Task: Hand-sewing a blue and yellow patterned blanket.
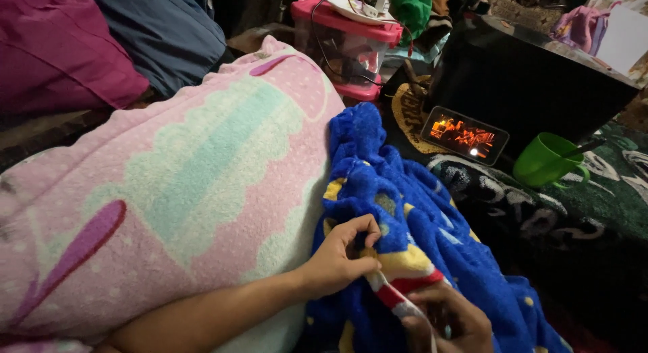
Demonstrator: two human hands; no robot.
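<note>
A blue fleece blanket [405, 211] with yellow, red and white patches lies bunched in front of me. My left hand [341, 255] reaches in from the lower left and pinches a fold of this blanket near a yellow patch. My right hand [449, 319] sits at the bottom edge, fingers curled on the red and white striped part of the same blanket. A thin white thread or strip seems to run between the two hands.
A large pink, mint and white fleece blanket [169, 191] covers the left. A lit phone [464, 135] leans on a black box [526, 76]. A green mug [548, 160] stands to the right, a pink-lidded clear container [347, 46] behind.
</note>
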